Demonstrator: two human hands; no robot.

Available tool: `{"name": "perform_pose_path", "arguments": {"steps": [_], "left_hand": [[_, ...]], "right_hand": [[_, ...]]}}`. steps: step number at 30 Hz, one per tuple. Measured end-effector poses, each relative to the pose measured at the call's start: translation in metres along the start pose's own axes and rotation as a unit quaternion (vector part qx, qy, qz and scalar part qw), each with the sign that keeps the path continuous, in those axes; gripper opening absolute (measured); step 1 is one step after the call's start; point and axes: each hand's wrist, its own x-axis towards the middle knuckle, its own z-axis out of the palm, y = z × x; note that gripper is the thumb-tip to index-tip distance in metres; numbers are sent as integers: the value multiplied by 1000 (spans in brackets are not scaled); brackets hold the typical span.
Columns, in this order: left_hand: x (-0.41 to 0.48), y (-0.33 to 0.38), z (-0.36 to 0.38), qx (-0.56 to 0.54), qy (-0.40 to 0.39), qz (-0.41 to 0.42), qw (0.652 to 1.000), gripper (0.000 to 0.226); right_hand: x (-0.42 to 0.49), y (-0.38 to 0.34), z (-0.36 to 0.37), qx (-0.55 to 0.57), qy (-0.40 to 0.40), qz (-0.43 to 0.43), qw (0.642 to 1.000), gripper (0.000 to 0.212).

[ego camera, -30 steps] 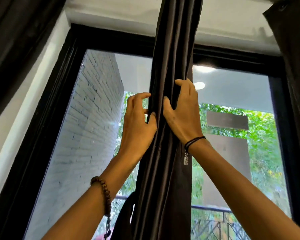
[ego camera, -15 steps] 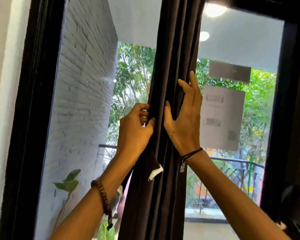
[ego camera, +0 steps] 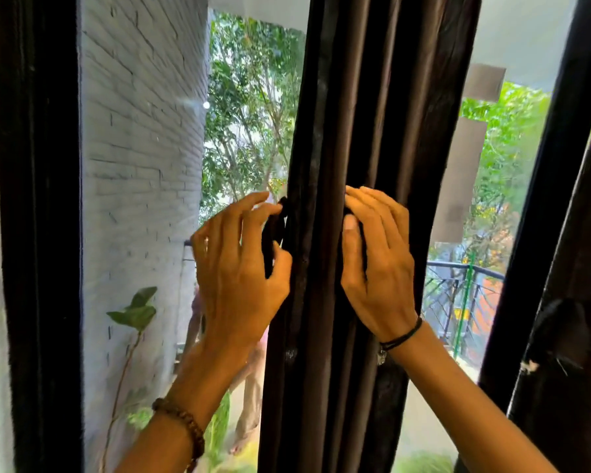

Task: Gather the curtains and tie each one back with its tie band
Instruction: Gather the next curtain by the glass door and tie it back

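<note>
Dark brown curtain (ego camera: 365,131) hanging gathered into tight upright folds at the middle of the window, dark tie band (ego camera: 274,230) running down against its left edge, second curtain (ego camera: 567,353) hanging bunched at the right edge.

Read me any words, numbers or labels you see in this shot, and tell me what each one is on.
No text here can be read.
The grey panels to the right of the curtain: blurred over, nothing legible.
The small metal charm hanging at the right wrist: too small to tell any marking.
The curtain and the brick wall: no writing shows.
</note>
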Motion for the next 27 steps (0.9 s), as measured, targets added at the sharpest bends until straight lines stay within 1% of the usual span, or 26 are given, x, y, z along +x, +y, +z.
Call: {"name": "perform_pose_path", "arguments": {"steps": [1, 2, 3, 4, 5, 6, 7, 9, 11, 14, 16, 19, 21, 24, 27], "left_hand": [[-4, -6, -1, 48, 30, 53, 997, 28], [-8, -12, -2, 89, 44, 113, 989, 21], [-13, -17, -1, 114, 39, 171, 978, 18], [-17, -20, -1, 117, 18, 216, 969, 17], [-21, -21, 0, 103, -8, 237, 966, 16], [-23, -20, 1, 86, -26, 231, 969, 15], [-25, -19, 3, 75, -34, 201, 976, 17], [-24, -13, 7, 87, -38, 112, 989, 24], [-20, -6, 12, 96, -59, 23, 993, 32], [-11, -1, 19, 50, -107, -107, 987, 36], [-4, 0, 24, 13, -124, -168, 978, 32], [4, -3, 28, -60, -139, -228, 962, 21], [2, -7, 25, -114, -141, -252, 951, 17], [-9, -17, 13, -165, -132, -249, 945, 11], [-15, -26, 0, -187, -126, -242, 944, 15]], "right_hand": [[-1, -5, -2, 13, 3, 11, 1000, 33], [-2, -10, -4, 19, 1, 22, 1000, 37], [-3, -14, -6, 20, -2, 36, 999, 41], [-4, -17, -7, 19, -4, 52, 998, 42], [-6, -19, -7, 18, -3, 67, 998, 42], [-8, -20, -7, 20, -1, 81, 997, 39], [-10, -21, -5, 25, 1, 92, 995, 35], [-14, -20, -5, 37, -1, 103, 994, 30], [-18, -20, -4, 38, -12, 99, 994, 27], [-21, -22, -2, 36, -27, 93, 995, 29], [-21, -23, -1, 31, -29, 84, 996, 29], [-22, -24, 0, 22, -40, 74, 996, 26], [-22, -25, 1, 8, -54, 78, 995, 26], [-25, -26, 4, 6, -68, 99, 993, 31], [-26, -33, 9, 30, -75, 122, 989, 32]]}}
